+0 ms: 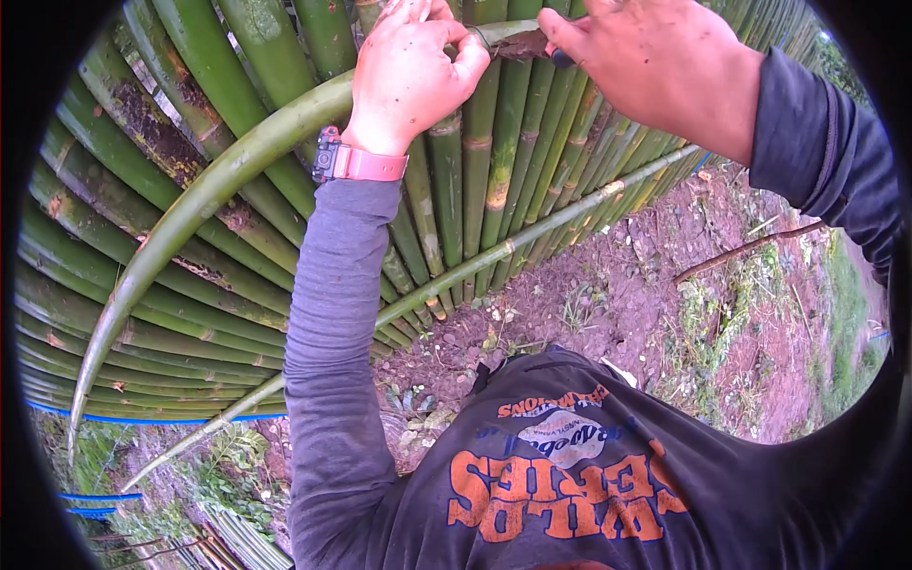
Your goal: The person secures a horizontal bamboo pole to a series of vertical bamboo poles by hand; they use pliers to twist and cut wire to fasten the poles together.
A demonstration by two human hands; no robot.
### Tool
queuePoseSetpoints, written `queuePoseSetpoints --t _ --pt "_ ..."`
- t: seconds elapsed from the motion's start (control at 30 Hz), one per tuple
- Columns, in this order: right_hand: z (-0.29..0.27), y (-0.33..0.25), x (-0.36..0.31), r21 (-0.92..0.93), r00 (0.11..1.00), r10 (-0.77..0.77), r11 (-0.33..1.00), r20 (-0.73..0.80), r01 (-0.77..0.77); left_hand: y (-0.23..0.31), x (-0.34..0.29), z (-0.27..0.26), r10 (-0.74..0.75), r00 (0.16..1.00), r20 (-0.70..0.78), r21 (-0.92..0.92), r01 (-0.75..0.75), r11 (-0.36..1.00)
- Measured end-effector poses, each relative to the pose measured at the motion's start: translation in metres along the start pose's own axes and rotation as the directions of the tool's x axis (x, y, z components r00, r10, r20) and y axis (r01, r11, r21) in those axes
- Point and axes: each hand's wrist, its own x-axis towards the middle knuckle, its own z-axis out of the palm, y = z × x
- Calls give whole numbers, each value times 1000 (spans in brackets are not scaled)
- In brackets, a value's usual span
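My left hand, with a red-banded watch on its wrist, is closed in front of a long green bamboo pole that runs across the fence at the top. Thumb and forefinger pinch together beside the pole; what lies between them is too small to make out. Just to the right, my right hand is closed around a small dark object with a red part, mostly hidden by the fingers. Between the hands, the pole shows a brown, rough patch. The upper fingers of both hands are cut off by the top edge.
Upright green bamboo stalks stand side by side as a fence. A thinner lower pole crosses them. Blue line runs along the left base. Soil with weeds, a brown stick and cut bamboo lie below.
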Motion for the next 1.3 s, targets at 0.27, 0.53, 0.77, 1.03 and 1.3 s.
queuePoseSetpoints --t 0.27,0.53,0.77,1.03,1.3 --pt "17 9 -13 748 857 -97 545 506 -380 -4 -2 -4 -53 998 -23 -46 52 998" --pt "87 -38 -44 88 912 -371 -917 175 -390 -2 -2 -2 -49 997 -58 -73 45 996" --pt "101 -40 -23 24 926 -373 -927 62 -375 -8 -4 -2 -84 996 24 13 84 996" --pt "120 -54 -21 -224 927 -363 -899 -96 -376 -4 -9 -17 -87 988 125 78 77 994" --pt "95 -62 -22 -303 906 -407 -854 -120 -423 -17 -48 -44 -45 970 238 574 -103 812"
